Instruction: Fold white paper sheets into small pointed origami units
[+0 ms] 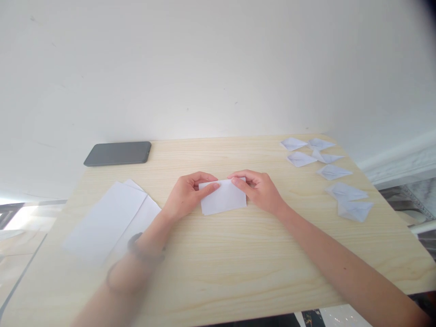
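The fingers of both hands are narrowed to a pinch on the same folded paper (225, 198). The left hand (187, 195) grips its upper left part, thumb lying across the front face and the other fingers behind the top edge. The right hand (262, 190) does likewise at the upper right, its thumb bent in toward the left one, so the two thumb tips come near each other along the top edge. The paper is a white rectangle, wider than it is tall, at the middle of the wooden table (218, 268); at its lower left corner the layers sit slightly out of line. Whether its lower edge touches the tabletop cannot be told.

Farther out, the left wrist carries a dark band (146, 252), blurred. Beside that forearm, partly hidden by it, white sheets (105, 215) overlap at differing angles on the table. Behind them, near the far left corner, lies a dark grey phone (117, 153), flat. Along the right side of the table, seven pointed folded paper pieces (334, 172) are spread from the far edge toward the person, some touching or overlapping. A pale wall (211, 68) rises behind the table.
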